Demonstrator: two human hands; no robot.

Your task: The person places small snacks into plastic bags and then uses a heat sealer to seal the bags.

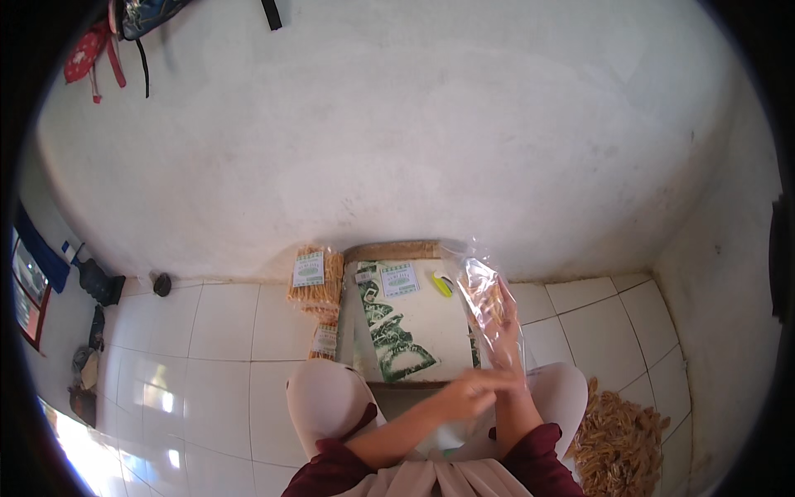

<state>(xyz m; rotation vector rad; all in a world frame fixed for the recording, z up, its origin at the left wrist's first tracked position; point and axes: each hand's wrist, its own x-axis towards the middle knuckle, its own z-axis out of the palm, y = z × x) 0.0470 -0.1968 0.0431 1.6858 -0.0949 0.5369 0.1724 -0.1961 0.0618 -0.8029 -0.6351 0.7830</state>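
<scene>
My right hand (502,326) is up to the wrist inside a clear plastic bag (469,264). It grips a bunch of brown snack pieces (487,295) within the shiny film, which hides part of the fingers. My left hand (475,391) is blurred and lies across the right wrist near the bag's mouth; whether it pinches the film cannot be made out. Under the bag stands a low table with a white and green printed top (428,329). On that top lie a printed paper label (399,279) and a yellow-green cutter or stapler-like tool (442,284).
Filled, labelled bags of snack sticks (315,279) stand left of the table, with another bag (324,340) nearer me. A heap of loose brown snacks (618,435) lies on the tiled floor (223,323) at right. Behind the table rises a white wall (397,155).
</scene>
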